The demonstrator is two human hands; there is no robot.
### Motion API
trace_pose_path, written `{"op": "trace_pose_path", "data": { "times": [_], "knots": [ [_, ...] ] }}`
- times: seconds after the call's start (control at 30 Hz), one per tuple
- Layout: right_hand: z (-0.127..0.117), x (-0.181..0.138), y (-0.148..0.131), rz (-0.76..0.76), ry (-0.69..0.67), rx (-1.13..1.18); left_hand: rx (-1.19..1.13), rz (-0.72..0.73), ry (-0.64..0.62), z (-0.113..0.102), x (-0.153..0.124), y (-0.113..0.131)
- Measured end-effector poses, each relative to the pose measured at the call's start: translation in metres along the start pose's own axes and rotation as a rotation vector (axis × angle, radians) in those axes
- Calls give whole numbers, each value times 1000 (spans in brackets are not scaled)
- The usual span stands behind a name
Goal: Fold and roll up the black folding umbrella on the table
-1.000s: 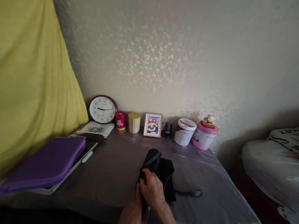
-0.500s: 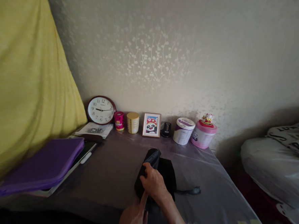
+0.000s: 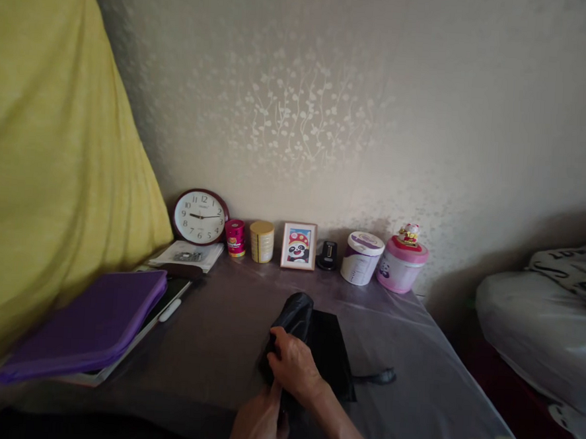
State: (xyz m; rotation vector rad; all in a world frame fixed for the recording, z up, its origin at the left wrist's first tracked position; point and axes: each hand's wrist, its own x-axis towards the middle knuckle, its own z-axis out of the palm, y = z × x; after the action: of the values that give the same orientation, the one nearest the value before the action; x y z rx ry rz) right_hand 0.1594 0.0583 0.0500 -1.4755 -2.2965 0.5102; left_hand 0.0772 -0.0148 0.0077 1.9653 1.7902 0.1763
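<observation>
A piece of thin, slightly shiny black cloth lies on the table in front of me, its left part gathered into a thick roll. From its right side a narrow dark strap trails over the tabletop. My right hand lies across the roll with its fingers curled around the cloth. Nearer to me, my left hand is closed at the roll's near end, its index finger stretched forward against the right hand. The left hand's other fingers are partly hidden.
A purple zip folder and a white marker lie left. Along the wall stand a round clock, pink can, yellow-lidded can, framed panda picture, and white and pink tubs. The tabletop has a plastic cover.
My right hand has slid slightly down and left along the roll, and the left hand moved a little with it. The flat cloth now spreads farther to the right and nearer me.
</observation>
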Motion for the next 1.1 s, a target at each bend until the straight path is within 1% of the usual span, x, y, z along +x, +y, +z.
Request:
{"op": "trace_pose_path", "data": {
  "times": [0.1,0.17,0.23,0.3,0.33,0.4,0.47,0.57,0.63,0.7,0.77,0.83,0.87,0.9,0.97,1.0,1.03,1.07,1.1],
  "knots": [
    [-5,-3,3,-106,-35,140,-52,-19,31,2,0,-2],
    [-7,-7,9,-191,-6,263,-93,-15,38,1,-1,-2],
    [-6,-12,20,-219,118,307,-121,-12,30,0,-2,-2],
    [-1,-15,35,-211,262,265,-128,-22,21,1,-2,-3],
    [2,-16,43,-218,302,226,-129,-27,17,1,-2,-3],
    [8,-12,56,-255,334,140,-129,-33,9,4,0,-5],
    [11,-1,67,-302,324,67,-125,-43,-9,7,2,-5],
    [12,31,81,-329,301,14,-121,-85,-19,7,4,-4],
    [9,56,89,-304,279,-22,-126,-109,-25,5,4,-3],
    [5,77,95,-238,251,-68,-128,-123,-50,2,4,-2],
    [1,88,95,-131,274,-120,-133,-128,-73,1,4,-3],
    [0,85,89,-72,322,-156,-134,-126,-72,1,4,-3],
    [1,80,83,-91,324,-160,-134,-124,-63,2,4,-4],
    [2,73,77,-142,298,-153,-133,-122,-51,3,4,-4],
    [6,57,66,-278,197,-118,-134,-121,-30,5,3,-4],
    [8,51,62,-320,165,-100,-138,-120,-21,5,3,-4],
    [9,46,61,-330,163,-86,-140,-118,-16,6,2,-3],
    [8,43,63,-307,200,-75,-141,-117,-10,6,2,-3],
    [7,40,67,-257,270,-62,-143,-112,-5,6,1,-3]
  ]
}}
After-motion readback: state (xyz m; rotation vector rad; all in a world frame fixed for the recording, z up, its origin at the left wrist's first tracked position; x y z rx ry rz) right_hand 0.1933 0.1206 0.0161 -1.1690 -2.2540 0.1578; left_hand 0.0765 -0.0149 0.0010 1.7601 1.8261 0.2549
